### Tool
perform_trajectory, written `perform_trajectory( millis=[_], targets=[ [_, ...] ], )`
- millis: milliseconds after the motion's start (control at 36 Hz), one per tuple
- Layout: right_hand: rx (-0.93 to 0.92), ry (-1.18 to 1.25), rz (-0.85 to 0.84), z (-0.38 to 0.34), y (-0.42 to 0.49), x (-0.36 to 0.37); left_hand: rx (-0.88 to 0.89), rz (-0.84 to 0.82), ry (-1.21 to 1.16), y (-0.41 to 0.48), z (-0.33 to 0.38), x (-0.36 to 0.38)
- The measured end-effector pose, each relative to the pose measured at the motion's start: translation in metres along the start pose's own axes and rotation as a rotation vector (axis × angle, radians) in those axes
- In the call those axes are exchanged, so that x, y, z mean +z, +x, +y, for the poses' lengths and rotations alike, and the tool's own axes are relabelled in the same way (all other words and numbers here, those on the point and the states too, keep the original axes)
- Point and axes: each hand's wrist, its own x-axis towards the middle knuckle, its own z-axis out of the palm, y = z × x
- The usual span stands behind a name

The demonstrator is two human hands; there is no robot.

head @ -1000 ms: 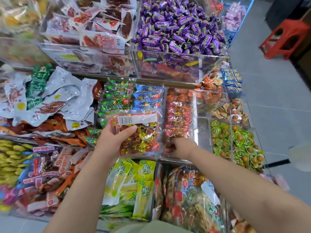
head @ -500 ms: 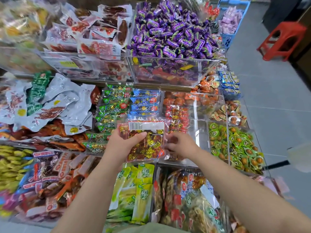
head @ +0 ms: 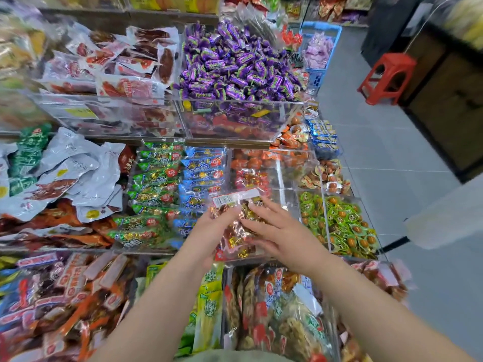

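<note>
A clear bag of red and gold wrapped candies (head: 236, 220) with a white barcode label at its top is held upright over the snack display. My left hand (head: 206, 233) grips its left edge, thumb in front. My right hand (head: 277, 231) lies against the bag's right front with its fingers straight and spread. Under the bag is a clear bin (head: 285, 197) with a few red-wrapped candies at its far end.
Clear bins hold purple candies (head: 235, 71), green and blue packets (head: 167, 194), green-wrapped eggs (head: 337, 223) and vacuum-packed meats (head: 68, 184). Bagged snacks (head: 277, 317) lie close below. To the right is grey floor with a red stool (head: 386, 77) and a blue basket (head: 320, 45).
My right hand came up out of the bin and now lies flat on the bag. The bag moved right and turned more edge-on. The view shifted up and right.
</note>
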Motion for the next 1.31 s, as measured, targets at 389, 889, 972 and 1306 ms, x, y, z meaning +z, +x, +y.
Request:
perform_trajectory(
  millis=[389,889,972,1306],
  targets=[
    [1.045,0.802,0.216,0.03,-0.001,-0.031,0.118,0.104,0.049,0.007,-0.01,-0.05],
    [0.484,0.155,-0.771,0.034,0.038,-0.006,0.132,0.17,0.029,0.005,0.008,-0.094],
    [0.455,0.076,-0.86,0.038,0.041,0.018,0.141,0.17,0.017,0.006,0.008,-0.098],
    [0.554,-0.112,-0.913,0.065,0.042,0.095,0.131,0.223,-0.008,0.019,0.002,-0.103]
  ],
)
